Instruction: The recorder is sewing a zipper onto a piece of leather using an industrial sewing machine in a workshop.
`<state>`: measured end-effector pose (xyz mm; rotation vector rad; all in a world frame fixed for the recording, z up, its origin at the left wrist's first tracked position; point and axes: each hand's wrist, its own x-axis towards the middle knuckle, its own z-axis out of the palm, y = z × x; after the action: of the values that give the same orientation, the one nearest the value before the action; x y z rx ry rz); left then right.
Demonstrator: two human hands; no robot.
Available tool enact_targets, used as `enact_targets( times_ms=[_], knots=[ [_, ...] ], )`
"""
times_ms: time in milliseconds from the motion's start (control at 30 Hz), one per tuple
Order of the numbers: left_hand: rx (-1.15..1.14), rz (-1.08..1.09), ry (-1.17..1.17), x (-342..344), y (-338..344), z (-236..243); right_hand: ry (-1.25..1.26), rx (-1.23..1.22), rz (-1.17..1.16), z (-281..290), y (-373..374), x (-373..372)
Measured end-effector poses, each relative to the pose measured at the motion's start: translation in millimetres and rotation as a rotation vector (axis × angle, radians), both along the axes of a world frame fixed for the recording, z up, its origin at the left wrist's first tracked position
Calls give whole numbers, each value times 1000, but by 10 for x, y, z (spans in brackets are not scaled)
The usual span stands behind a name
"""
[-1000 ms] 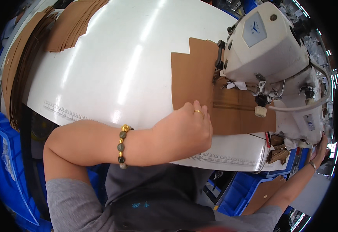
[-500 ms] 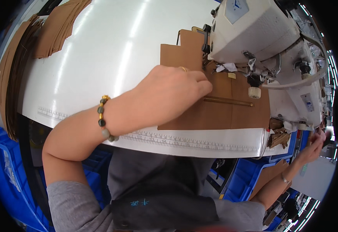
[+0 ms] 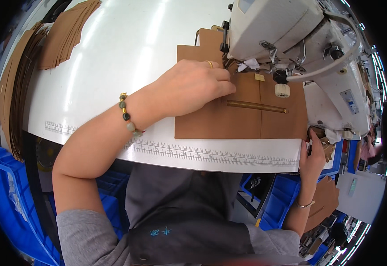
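Panel (image 3: 222,126) lies partly under the sewing machine (image 3: 271,33) on the surface (image 3: 109,80), brassy strip (image 3: 257,106) on it (seams, done or left, indistinct), left hand (image 3: 193,86) with fingers curled over it, right hand (image 3: 312,157) at the edge, both grips unclear.

We note our bare, rounded left hand (image 3: 200,84) palm-down, fingers curled — left elbow (image 3: 67,170) sharply bent; bare right hand (image 3: 314,155) upright, fingers pointing forward.
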<state>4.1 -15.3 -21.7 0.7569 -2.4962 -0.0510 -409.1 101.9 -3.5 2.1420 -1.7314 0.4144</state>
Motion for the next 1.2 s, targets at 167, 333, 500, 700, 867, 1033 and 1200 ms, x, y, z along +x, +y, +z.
enact_targets(
  times_ms=[167,333,500,700,867,1033,1200],
  knots=[
    [-57,4,-108,-6,22,46,-73,122,-120,-46,112,-99],
    [-67,71,-66,9,42,57,17,160,-163,26,161,-165],
    [-151,31,-105,-39,63,46,5,226,-273,209,312,-116],
    [47,51,-38,32,30,66,-480,543,-350,431,690,-460],
    [-1,-44,35,-21,22,90,-1309,630,-310,193,924,-743],
    [167,16,19,15,-9,82,-1434,550,-330,-12,1256,-917],
    [202,3,42,5,-28,86,-1088,222,-470,81,1485,-1184]
  ],
)
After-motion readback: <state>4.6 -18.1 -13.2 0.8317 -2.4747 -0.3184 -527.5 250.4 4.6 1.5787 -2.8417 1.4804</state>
